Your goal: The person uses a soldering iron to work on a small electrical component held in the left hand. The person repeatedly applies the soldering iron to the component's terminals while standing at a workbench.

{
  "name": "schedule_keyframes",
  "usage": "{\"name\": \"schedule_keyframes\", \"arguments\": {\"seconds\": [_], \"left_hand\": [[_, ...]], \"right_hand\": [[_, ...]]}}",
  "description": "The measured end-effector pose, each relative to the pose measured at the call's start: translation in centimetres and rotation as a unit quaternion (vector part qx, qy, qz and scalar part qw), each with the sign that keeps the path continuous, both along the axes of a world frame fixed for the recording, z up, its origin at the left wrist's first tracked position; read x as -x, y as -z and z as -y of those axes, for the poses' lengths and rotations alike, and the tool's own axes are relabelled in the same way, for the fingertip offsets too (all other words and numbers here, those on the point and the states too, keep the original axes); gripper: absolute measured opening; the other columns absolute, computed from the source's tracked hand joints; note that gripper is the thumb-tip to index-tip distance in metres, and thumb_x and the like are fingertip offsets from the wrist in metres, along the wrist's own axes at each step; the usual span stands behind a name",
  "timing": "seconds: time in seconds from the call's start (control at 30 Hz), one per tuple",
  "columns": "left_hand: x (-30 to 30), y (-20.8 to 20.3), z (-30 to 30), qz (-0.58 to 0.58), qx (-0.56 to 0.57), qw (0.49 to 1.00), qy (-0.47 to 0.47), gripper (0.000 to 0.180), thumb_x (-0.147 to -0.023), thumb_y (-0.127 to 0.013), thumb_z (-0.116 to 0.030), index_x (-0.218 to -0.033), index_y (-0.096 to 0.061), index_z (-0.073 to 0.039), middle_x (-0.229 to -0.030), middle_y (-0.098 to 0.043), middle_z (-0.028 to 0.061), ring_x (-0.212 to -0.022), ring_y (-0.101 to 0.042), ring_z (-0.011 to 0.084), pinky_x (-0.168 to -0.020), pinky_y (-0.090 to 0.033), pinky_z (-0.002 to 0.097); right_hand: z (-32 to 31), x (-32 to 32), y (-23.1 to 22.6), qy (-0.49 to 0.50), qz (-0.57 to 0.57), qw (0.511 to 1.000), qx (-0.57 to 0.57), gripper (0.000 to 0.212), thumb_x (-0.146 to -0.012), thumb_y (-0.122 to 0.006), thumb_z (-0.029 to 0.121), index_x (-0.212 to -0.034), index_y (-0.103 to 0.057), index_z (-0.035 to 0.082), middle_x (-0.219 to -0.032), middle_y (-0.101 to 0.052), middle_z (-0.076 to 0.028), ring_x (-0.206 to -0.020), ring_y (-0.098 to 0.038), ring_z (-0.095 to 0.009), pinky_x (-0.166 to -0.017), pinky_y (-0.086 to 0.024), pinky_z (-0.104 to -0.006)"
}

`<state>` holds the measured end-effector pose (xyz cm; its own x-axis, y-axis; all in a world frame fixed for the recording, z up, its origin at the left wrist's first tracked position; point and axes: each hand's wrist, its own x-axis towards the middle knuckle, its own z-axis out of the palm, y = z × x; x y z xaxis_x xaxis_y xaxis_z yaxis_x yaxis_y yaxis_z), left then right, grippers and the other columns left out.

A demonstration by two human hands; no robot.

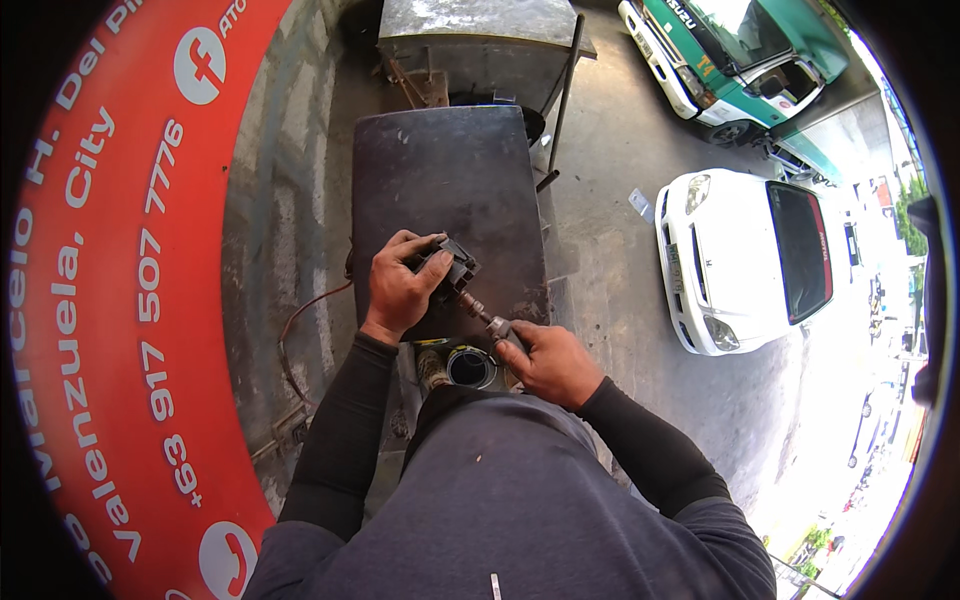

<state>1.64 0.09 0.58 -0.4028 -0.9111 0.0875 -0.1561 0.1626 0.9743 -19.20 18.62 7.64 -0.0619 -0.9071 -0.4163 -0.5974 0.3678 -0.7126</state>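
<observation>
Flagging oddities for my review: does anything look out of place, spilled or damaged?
A pale scrap lies on the floor near the white car, like stray litter. The dark bench top looks scuffed toward its near right corner.

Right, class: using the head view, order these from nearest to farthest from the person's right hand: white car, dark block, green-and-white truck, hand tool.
1. Hand tool: inside the right hand's grip.
2. Dark block: by the tool's far end, in the left hand.
3. White car: off to the right.
4. Green-and-white truck: farthest, upper right.
</observation>
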Motion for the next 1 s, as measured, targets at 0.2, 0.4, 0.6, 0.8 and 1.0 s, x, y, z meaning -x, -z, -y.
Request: {"name": "schedule_keyframes", "arguments": {"seconds": [0.2, 0.4, 0.6, 0.8, 1.0], "left_hand": [[0.2, 0.4, 0.2, -0.008, 0.003, 1.0, -0.005, 0.037, -0.103, -0.089, -0.023, -0.129, -0.088, 0.004, -0.108, -0.078, 0.0073, -0.096, -0.078, 0.017, -0.088, -0.061, 0.0316], [-0.3, 0.2, 0.2, 0.004, 0.012, 1.0, -0.001, 0.038, -0.103, -0.089, -0.024, -0.13, -0.089, 0.003, -0.107, -0.078, 0.0066, -0.095, -0.077, 0.016, -0.088, -0.061, 0.0308], [-0.2, 0.1, 0.3, 0.007, 0.005, 1.0, -0.002, 0.039, -0.104, -0.089, -0.025, -0.13, -0.088, 0.003, -0.107, -0.076, 0.0057, -0.095, -0.076, 0.015, -0.088, -0.061, 0.0302], [0.1, 0.3, 0.2, -0.004, 0.001, 1.0, -0.002, 0.038, -0.104, -0.089, -0.023, -0.13, -0.088, 0.004, -0.107, -0.076, 0.0059, -0.094, -0.075, 0.0149, -0.087, -0.06, 0.0298], [0.1, 0.3, 0.0, -0.01, 0.005, 1.0, -0.003, 0.038, -0.104, -0.089, -0.023, -0.131, -0.088, 0.004, -0.106, -0.075, 0.0053, -0.094, -0.075, 0.0145, -0.086, -0.059, 0.0303]], "right_hand": [[0.3, 0.6, -0.2, -0.007, -0.025, 1.0, -0.008, 0.047, -0.118, -0.068, 0.046, -0.121, -0.079, 0.0, -0.09, -0.078, -0.028, -0.092, -0.078, -0.052, -0.082, -0.06, -0.0582], [0.3, 0.4, 0.5, 0.002, -0.017, 1.0, 0.007, 0.048, -0.118, -0.068, 0.045, -0.121, -0.079, -0.001, -0.088, -0.077, -0.029, -0.09, -0.077, -0.052, -0.082, -0.06, -0.0586], [0.4, 0.6, -0.1, -0.007, -0.018, 1.0, 0.005, 0.047, -0.118, -0.067, 0.045, -0.119, -0.079, -0.001, -0.087, -0.077, -0.029, -0.088, -0.077, -0.052, -0.081, -0.059, -0.0576], [0.3, 0.6, -0.3, -0.017, -0.021, 1.0, 0.011, 0.048, -0.118, -0.067, 0.046, -0.118, -0.078, -0.001, -0.089, -0.078, -0.029, -0.09, -0.077, -0.052, -0.081, -0.06, -0.0572], [0.9, 0.7, -0.4, -0.024, -0.026, 0.999, 0.001, 0.049, -0.118, -0.067, 0.047, -0.118, -0.079, -0.001, -0.093, -0.079, -0.03, -0.093, -0.078, -0.053, -0.083, -0.061, -0.0575]]}}
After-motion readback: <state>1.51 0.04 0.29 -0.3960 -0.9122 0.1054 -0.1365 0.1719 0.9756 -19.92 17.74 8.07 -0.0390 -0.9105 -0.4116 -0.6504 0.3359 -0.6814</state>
